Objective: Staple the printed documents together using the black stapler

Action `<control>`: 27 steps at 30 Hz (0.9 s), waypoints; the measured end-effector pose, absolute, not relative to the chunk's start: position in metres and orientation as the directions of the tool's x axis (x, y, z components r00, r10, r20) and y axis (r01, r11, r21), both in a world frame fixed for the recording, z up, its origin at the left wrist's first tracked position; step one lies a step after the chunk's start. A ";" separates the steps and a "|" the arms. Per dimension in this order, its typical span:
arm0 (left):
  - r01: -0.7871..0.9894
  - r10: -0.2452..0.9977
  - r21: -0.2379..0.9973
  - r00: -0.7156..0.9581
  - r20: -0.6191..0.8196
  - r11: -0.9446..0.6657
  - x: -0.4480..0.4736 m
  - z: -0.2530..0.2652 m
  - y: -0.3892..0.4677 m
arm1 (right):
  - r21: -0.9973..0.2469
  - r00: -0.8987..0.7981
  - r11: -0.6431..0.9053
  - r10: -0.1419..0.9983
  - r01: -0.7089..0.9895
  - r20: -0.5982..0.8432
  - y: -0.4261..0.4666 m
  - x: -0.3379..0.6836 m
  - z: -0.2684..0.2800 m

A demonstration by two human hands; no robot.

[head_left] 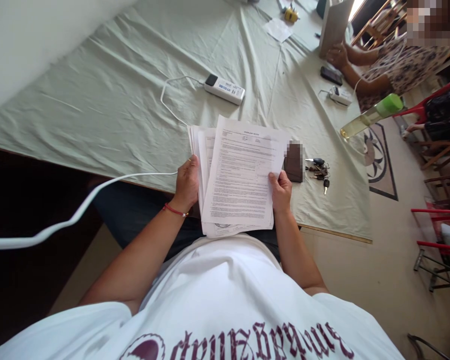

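Here the left hand (187, 181) and right hand (281, 191), apart, clamp opposite sides of the papers (243, 175) at the table's (116, 100) edge; the right thumb lies on top, likely to hold them together, print facing up.

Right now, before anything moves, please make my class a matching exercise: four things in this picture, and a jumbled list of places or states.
Things:
1. papers
2. keys
3. bracelet
4. bottle

Places or states:
A. around the left wrist
B. topped with a green cap
C. held between left hand and right hand
D. lying on the pale green cloth

Pairs: 1-C, 2-D, 3-A, 4-B.
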State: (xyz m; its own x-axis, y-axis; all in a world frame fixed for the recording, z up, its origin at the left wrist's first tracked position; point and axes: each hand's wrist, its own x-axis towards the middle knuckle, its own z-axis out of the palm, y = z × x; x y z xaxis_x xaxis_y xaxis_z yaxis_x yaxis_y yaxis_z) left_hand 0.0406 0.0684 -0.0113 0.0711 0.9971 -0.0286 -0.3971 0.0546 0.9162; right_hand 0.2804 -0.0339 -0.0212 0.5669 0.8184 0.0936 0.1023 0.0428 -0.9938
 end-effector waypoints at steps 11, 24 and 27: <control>-0.336 0.992 0.940 0.126 -0.022 0.063 0.039 -0.012 0.070 | -0.997 0.649 -0.002 0.759 0.078 0.049 -0.034 0.277 -0.018; -0.299 0.978 0.950 0.206 -0.023 0.086 0.036 -0.011 0.068 | -0.989 0.658 0.004 0.746 0.150 0.103 -0.030 0.277 -0.019; -0.304 0.974 0.946 0.224 -0.041 0.110 0.036 -0.010 0.068 | -0.997 0.647 0.061 0.758 0.054 0.082 -0.029 0.274 -0.016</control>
State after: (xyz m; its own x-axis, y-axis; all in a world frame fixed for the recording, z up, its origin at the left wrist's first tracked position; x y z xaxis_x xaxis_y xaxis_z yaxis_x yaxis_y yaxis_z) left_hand 0.0355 0.0678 -0.0096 0.2238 0.9738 -0.0412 -0.3036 0.1099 0.9465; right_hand 0.2741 -0.0289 -0.0160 0.6473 0.7579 0.0817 0.0544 0.0610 -0.9967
